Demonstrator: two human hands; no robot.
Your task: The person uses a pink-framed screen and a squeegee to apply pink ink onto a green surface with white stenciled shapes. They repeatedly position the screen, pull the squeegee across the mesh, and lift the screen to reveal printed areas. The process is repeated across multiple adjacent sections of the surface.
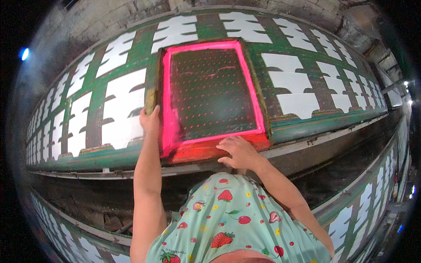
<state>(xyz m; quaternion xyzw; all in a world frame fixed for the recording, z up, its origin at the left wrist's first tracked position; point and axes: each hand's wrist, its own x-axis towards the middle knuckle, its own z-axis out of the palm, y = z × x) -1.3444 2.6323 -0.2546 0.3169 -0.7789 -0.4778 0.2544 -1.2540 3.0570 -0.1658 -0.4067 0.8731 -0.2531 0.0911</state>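
Note:
A screen printing frame [256, 105] with a bright pink inner border lies on the long green table in front of me. Its dark mesh [210, 92] carries rows of small pink marks. My left hand [150, 118] is closed around a worn, yellowish handle [150, 101] at the frame's left side. On the red near edge of the frame rests my right hand [239, 152], its thumb apart from the fingers and nothing visible in it. White cut pieces [125, 103] with notched sides lie in rows to the left, to the right and beyond the frame. Whatever lies under the frame is hidden.
The green table [289, 125] curves away to both sides, with a pale rail [109, 174] along its near edge. Close behind me, a second table with white pieces [366, 201] shows at lower right and lower left. A block wall [105, 22] stands beyond.

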